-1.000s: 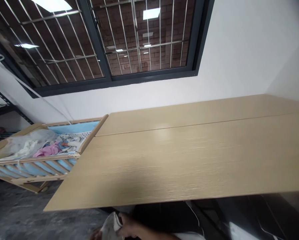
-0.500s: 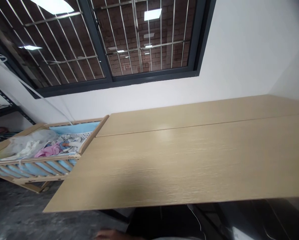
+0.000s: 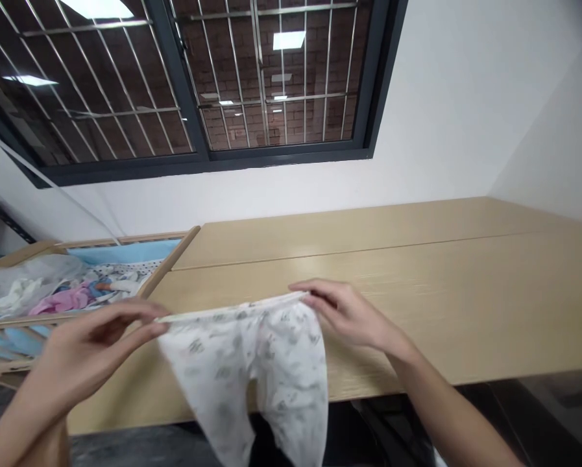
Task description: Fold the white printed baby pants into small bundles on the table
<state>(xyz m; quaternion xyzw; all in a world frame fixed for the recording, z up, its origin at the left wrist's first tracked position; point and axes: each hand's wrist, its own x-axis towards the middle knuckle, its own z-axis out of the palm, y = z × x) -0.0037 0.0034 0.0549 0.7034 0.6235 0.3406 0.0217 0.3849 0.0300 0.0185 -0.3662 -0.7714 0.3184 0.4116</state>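
Stretched between both hands is a small pair of white pants (image 3: 291,344) with a faint grey-green print. My left hand (image 3: 93,350) pinches one end of the waistband between thumb and fingers. At the waistband's other end, my right hand (image 3: 346,311) grips the corner in the same way. The two legs hang down over the front edge of the wooden table (image 3: 441,292), and their lower ends run out of the picture.
To the left stands a wooden crib (image 3: 174,259) with a light blue lining, holding pink cloth (image 3: 64,298), white cloth and clear plastic. Behind the table are a white wall (image 3: 431,130) and a dark-framed barred window (image 3: 291,155).
Both hands have come up into view with the pants held spread between them. Earlier only part of one hand showed at the bottom edge. The view has shifted slightly.
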